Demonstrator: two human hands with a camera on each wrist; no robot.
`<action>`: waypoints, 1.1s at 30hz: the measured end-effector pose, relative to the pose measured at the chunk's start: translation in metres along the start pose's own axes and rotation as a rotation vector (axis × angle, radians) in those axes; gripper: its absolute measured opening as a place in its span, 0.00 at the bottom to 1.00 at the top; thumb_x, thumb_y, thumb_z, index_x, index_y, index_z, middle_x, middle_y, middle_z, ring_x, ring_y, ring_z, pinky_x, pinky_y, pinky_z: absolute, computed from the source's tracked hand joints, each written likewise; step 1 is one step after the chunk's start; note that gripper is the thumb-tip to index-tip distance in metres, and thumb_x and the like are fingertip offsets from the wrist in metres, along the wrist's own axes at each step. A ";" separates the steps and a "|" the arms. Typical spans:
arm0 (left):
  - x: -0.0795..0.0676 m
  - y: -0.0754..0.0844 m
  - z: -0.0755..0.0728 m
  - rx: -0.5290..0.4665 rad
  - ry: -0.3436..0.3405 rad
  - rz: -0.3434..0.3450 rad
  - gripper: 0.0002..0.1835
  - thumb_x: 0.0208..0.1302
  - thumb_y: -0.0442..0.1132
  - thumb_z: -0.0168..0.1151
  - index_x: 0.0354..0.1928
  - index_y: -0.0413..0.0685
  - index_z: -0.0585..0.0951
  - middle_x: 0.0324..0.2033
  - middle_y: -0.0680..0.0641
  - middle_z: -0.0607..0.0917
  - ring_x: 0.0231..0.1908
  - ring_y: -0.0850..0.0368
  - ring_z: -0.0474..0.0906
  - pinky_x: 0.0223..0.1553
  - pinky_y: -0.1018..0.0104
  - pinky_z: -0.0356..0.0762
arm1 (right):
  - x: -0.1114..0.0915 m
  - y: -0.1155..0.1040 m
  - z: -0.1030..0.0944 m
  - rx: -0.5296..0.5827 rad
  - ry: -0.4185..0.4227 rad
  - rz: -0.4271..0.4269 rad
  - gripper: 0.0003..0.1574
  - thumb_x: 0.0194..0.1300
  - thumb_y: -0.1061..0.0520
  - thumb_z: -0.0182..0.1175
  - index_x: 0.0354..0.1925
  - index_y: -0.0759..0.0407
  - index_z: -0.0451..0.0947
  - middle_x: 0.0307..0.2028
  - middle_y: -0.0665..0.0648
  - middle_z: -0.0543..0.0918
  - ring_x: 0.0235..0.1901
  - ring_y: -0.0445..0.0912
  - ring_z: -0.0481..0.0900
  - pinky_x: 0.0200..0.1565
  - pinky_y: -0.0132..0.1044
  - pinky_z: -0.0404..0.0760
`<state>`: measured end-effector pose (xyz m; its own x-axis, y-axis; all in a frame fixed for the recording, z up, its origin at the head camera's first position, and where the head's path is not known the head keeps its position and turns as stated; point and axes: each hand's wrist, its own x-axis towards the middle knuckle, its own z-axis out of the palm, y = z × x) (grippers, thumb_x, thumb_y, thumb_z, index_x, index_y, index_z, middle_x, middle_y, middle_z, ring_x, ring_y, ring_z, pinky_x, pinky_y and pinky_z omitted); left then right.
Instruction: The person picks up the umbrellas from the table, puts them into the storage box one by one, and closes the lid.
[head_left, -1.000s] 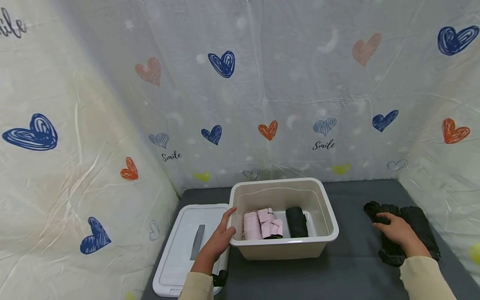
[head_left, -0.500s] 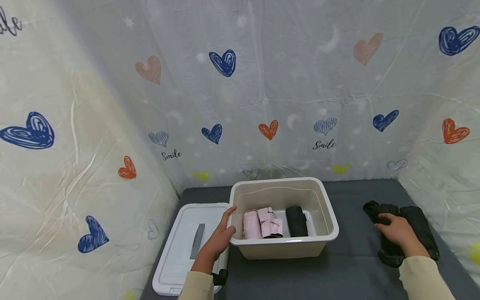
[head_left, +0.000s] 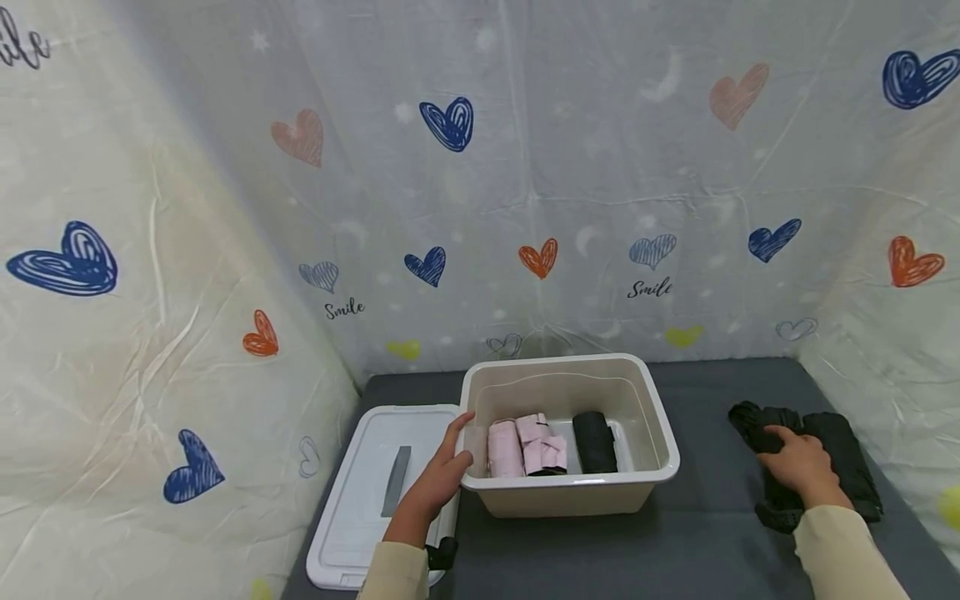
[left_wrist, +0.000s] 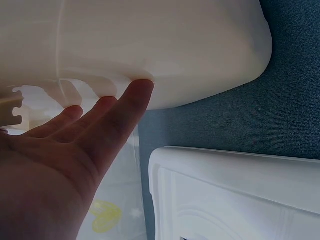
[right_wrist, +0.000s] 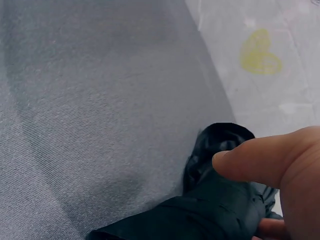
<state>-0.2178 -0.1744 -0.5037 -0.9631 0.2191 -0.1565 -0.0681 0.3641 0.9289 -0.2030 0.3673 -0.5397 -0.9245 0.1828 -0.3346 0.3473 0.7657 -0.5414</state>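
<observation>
A beige storage bin (head_left: 566, 500) stands in the middle of the head view. My left hand (head_left: 435, 483) grips its left rim, and in the left wrist view several fingertips press against the outer wall (left_wrist: 165, 50). Inside lie two pink cloth bundles (head_left: 505, 450) and a black cloth roll (head_left: 595, 443). At the right, my right hand (head_left: 804, 468) pinches a crumpled black cloth bundle (right_wrist: 210, 210); in the right wrist view the thumb lies on top and the other fingers are mostly hidden. A second black bundle (head_left: 847, 467) lies beside it, to the right.
A white lid (head_left: 345, 508) with a grey handle (head_left: 396, 482) lies flat to the left of the bin, partly behind my left arm. Dark grey cloth (head_left: 697, 533) covers the table. Heart-patterned curtains (head_left: 540, 150) hang at the back and both sides.
My right hand has shifted slightly, its thumb and fingers drawing closer together on the black cloth bundle. My left hand and the bin hold still; the view tilts a little.
</observation>
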 end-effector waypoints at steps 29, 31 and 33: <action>-0.009 0.014 0.002 0.008 0.006 -0.002 0.36 0.64 0.32 0.40 0.74 0.59 0.50 0.73 0.36 0.52 0.65 0.35 0.59 0.58 0.37 0.64 | 0.003 0.015 0.025 0.146 0.079 -0.130 0.39 0.52 0.65 0.51 0.65 0.72 0.63 0.16 0.62 0.71 0.17 0.51 0.60 0.19 0.38 0.64; -0.007 0.011 0.002 0.016 0.008 0.001 0.36 0.65 0.33 0.40 0.74 0.60 0.50 0.73 0.37 0.52 0.65 0.35 0.59 0.57 0.37 0.64 | 0.002 0.013 0.026 0.189 0.069 -0.107 0.40 0.53 0.64 0.54 0.67 0.71 0.63 0.15 0.54 0.65 0.13 0.41 0.52 0.18 0.38 0.64; -0.004 0.006 0.002 0.019 0.010 0.003 0.36 0.65 0.33 0.40 0.74 0.60 0.50 0.73 0.37 0.52 0.65 0.35 0.59 0.57 0.37 0.64 | -0.001 0.008 0.025 0.213 0.058 -0.092 0.41 0.55 0.63 0.55 0.68 0.69 0.61 0.27 0.65 0.75 0.14 0.42 0.54 0.20 0.40 0.65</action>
<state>-0.2141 -0.1710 -0.4979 -0.9658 0.2111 -0.1505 -0.0605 0.3810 0.9226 -0.1954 0.3580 -0.5633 -0.9590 0.1583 -0.2352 0.2813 0.6340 -0.7203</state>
